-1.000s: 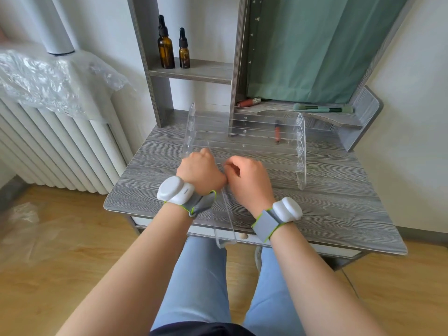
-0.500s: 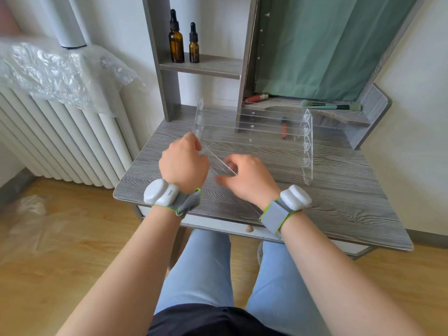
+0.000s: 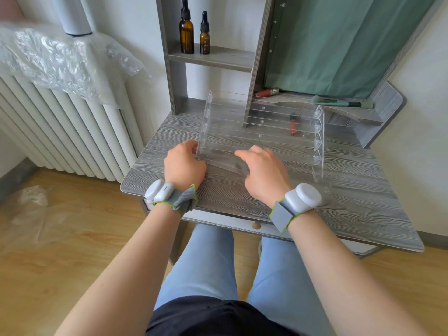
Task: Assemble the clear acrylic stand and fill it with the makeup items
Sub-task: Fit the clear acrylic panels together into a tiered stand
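Note:
A clear acrylic stand [image 3: 317,132] with two stepped side walls and several cross strips stands on the grey wooden desk [image 3: 351,202]. A clear acrylic strip [image 3: 225,163] lies across its lowest front step. My left hand [image 3: 184,163] grips the strip's left end at the left side wall. My right hand [image 3: 264,173] holds the strip near its middle, fingers curled over it. A red lipstick [image 3: 266,92] and a green makeup brush [image 3: 339,103] lie on the low ledge behind. A small orange-red stick [image 3: 293,123] shows through the stand.
Two amber dropper bottles [image 3: 186,30] stand on a shelf of the grey upright unit. A green curtain hangs at the back right. A white radiator [image 3: 60,132] under crumpled clear plastic is to the left. The desk's front edge runs above my knees.
The loose strip was held upright and hanging over the desk's front edge; it has been swung flat and carried to the stand's front step. Both hands moved forward and apart.

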### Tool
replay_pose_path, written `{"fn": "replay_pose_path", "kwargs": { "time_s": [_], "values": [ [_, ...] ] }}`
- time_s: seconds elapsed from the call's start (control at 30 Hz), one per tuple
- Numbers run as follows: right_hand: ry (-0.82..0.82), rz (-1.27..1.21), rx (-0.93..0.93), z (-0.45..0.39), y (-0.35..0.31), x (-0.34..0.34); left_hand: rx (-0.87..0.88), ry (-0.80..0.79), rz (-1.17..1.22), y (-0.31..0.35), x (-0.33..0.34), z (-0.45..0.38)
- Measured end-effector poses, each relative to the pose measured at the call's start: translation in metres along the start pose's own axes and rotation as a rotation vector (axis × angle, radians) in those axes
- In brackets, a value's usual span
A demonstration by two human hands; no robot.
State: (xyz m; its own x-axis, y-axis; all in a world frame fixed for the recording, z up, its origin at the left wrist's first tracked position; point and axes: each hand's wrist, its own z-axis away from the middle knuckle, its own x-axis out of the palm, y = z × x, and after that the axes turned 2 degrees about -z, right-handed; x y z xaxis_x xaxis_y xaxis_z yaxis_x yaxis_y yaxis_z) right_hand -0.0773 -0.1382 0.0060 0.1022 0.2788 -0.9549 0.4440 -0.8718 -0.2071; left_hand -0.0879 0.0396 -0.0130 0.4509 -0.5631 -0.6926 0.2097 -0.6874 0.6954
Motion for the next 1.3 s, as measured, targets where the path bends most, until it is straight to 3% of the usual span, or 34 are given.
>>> {"fn": "replay_pose_path", "kwargs": {
  "time_s": [0.23,0.73,1.3],
  "values": [
    [0.124,0.009,-0.031,-0.006,0.002,-0.010,0.028,0.001,-0.011,-0.001,0.001,0.000],
    [0.147,-0.011,-0.194,-0.012,0.014,0.009,0.044,0.034,-0.008,0.001,0.006,0.007],
    [0.240,-0.083,-0.186,-0.007,0.017,0.017,0.042,0.048,-0.014,0.003,0.008,0.009]
  ]
}}
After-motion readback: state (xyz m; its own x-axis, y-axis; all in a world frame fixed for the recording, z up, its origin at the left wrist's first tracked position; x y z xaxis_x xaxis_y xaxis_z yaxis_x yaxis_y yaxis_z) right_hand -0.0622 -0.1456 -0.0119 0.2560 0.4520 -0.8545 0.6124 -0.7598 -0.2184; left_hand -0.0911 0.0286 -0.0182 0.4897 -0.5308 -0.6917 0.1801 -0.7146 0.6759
